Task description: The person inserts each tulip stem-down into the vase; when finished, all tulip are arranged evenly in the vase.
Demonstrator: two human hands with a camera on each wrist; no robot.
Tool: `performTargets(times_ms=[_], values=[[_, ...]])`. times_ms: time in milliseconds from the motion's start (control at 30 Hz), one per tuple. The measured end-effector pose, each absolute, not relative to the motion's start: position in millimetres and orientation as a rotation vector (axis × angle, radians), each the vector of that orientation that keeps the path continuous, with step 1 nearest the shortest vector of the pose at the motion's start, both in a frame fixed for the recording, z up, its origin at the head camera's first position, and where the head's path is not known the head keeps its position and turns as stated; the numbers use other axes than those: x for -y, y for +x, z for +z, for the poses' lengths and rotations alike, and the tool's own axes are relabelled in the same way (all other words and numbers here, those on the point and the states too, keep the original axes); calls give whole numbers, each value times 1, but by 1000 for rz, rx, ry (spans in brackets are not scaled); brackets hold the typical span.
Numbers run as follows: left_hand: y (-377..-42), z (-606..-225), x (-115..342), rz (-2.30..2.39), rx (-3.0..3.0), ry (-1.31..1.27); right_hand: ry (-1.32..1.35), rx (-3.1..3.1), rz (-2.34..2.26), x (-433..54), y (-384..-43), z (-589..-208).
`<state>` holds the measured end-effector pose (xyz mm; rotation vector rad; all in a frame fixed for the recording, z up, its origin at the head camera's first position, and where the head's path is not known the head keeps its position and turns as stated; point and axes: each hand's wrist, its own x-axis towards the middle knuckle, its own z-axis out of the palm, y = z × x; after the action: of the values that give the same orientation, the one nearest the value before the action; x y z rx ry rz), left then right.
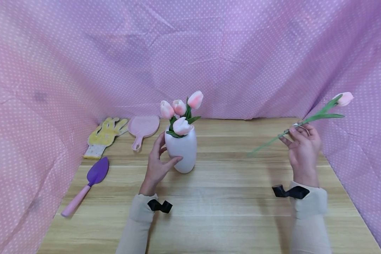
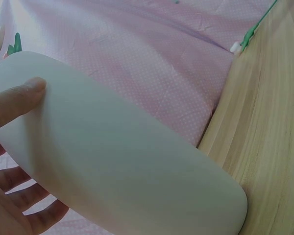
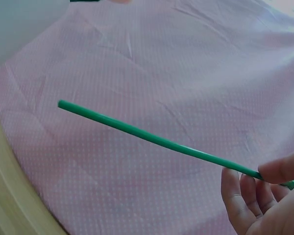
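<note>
The left grip [image 1: 157, 165] is curled round the white vase [image 1: 185, 153], thumb across its front, fingers on its left side. The vase stands nearly upright left of the counter [image 1: 228, 201]'s middle, nearer the far edge than the near one, with four pink tulips [image 1: 179, 107] in it. The right grip [image 1: 304, 150] is closed on a single tulip [image 1: 320, 115], pinching its stem between thumb and fingers above the counter's far right part; the stem's bare end points towards the vase, well apart from it.
</note>
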<state>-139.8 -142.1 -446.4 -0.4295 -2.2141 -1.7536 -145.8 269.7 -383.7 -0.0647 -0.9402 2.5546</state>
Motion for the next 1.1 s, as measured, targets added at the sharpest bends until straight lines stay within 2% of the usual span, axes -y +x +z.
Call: performTargets(times_ms=[467, 1100], values=[[-139, -445, 141, -1760, 2215, -422, -43, 824, 2475, -220, -157, -348], [-139, -446, 142, -1759, 2207, -427, 119, 880, 2396, -165, -164, -317]])
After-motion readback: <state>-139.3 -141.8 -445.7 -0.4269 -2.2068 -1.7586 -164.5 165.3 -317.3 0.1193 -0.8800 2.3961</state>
